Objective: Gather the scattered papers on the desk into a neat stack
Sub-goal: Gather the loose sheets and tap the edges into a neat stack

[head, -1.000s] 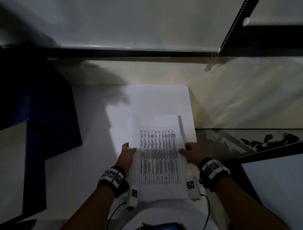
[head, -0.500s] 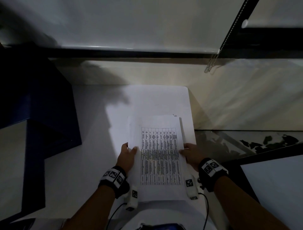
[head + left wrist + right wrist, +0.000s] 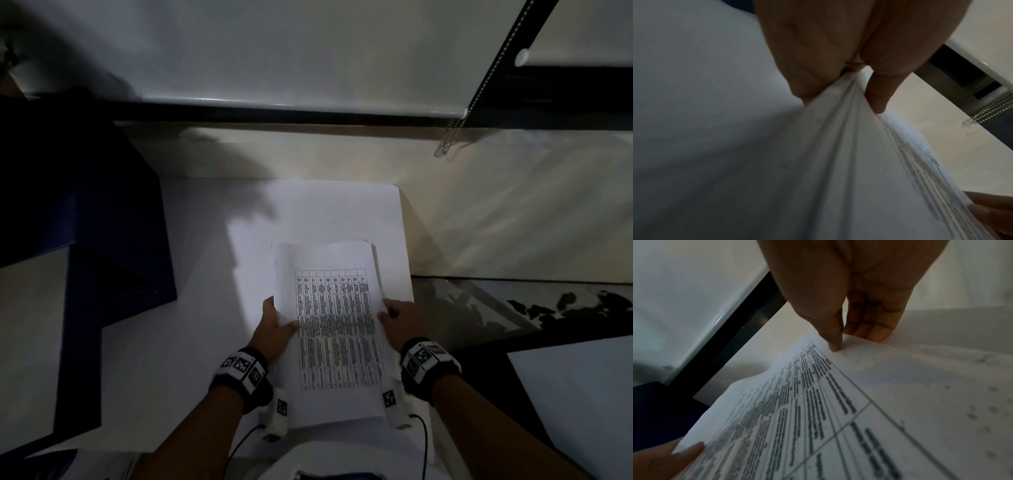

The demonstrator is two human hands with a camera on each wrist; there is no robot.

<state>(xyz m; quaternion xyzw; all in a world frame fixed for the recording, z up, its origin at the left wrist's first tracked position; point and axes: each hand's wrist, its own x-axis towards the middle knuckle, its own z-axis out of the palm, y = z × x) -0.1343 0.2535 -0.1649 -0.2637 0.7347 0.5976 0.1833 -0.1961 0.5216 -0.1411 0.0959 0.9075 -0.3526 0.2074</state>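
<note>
A stack of white papers (image 3: 337, 329) with a printed table on the top sheet is held over the white desk (image 3: 191, 342). My left hand (image 3: 275, 325) grips its left edge, thumb on top and fingers underneath. In the left wrist view the papers (image 3: 849, 162) fan out from that pinch of my left hand (image 3: 838, 78). My right hand (image 3: 397, 317) holds the right edge; in the right wrist view its thumb (image 3: 833, 344) presses the top sheet (image 3: 818, 426) while the fingers go beneath. The sheets' far ends lie slightly uneven.
A dark blue cabinet (image 3: 85, 222) stands to the left of the desk. A window blind with a bead chain (image 3: 452, 137) hangs at the back right. To the right sits a glass surface (image 3: 496, 308) and another white top (image 3: 575, 394).
The stack has shifted slightly nearer to me and its sheets sit a bit more in line. Both hands keep their hold on the edges.
</note>
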